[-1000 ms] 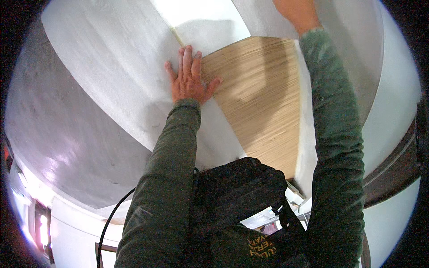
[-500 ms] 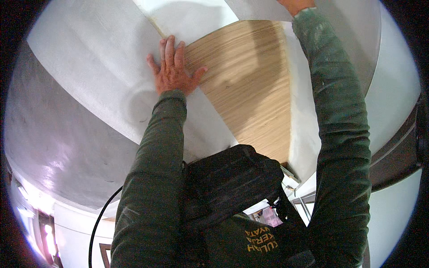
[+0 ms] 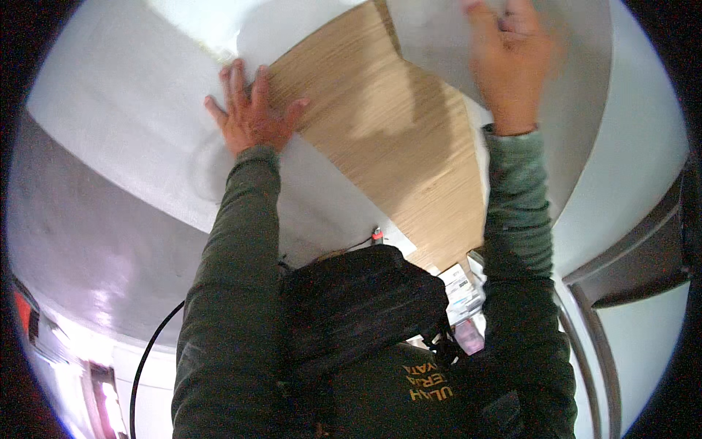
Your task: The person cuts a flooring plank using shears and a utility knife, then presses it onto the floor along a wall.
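My left hand lies flat with its fingers spread. It rests across the edge between a pale grey panel and a wood-grain sheet. Higher up on the right is my right hand, blurred, with its fingertips near the top rim. Its thumb points up and the other fingers look bent; whether they grip anything is not clear. Beside this hand a grey sheet-like area overlaps the wood-grain sheet along an angled edge. Shadows fall over the wood grain.
A black bag hangs before my chest, over a dark shirt. Past it sit a small red-tipped object and white papers or boxes. A black cable curves at lower left. Dark curved trim stands at right.
My right hand has come down from the top rim, more fully into view. The grey area now covers a corner of the wood grain. My left hand stays flat on the surface as the view shifts.
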`<state>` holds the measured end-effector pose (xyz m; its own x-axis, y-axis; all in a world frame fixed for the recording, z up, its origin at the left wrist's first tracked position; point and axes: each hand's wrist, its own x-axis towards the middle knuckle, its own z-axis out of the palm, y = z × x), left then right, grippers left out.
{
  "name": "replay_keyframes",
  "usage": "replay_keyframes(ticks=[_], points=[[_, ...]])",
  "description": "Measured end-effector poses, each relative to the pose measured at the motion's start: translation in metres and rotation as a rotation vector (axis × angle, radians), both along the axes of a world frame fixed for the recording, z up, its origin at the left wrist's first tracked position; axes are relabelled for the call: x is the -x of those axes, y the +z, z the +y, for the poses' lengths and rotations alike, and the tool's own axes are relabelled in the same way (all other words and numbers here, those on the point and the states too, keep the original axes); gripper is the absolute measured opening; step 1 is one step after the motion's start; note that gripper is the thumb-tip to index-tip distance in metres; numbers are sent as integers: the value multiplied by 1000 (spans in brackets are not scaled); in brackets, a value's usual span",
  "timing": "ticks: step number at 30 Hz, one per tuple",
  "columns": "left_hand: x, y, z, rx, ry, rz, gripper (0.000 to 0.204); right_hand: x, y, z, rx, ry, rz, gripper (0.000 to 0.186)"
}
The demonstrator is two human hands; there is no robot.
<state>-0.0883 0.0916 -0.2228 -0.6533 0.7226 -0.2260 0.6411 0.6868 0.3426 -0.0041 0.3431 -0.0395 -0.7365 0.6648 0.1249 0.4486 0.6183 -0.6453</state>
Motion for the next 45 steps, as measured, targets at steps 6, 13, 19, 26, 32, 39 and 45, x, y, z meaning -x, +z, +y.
replay_keyframes(ticks=[6,13,19,26,32,39,45], points=[[0,-6,-16,-36,-55,120,85,-1,-39,-81,10,-121,135,25],[-8,-9,-19,-146,-65,205,73,-59,-50,-146,194,-141,9,50],[2,-14,-9,-64,-110,226,69,-70,-64,-137,197,-151,-264,41],[7,-14,-19,-337,-129,195,62,-56,-42,-125,159,-166,-356,47],[-10,-10,-92,-151,-169,201,55,-45,-24,-140,274,-229,-220,56],[-14,-8,-92,-170,-111,170,59,-58,-21,-178,-147,-189,-173,65],[-9,-10,-91,-223,-98,163,60,-51,4,-201,-414,-37,-56,46]])
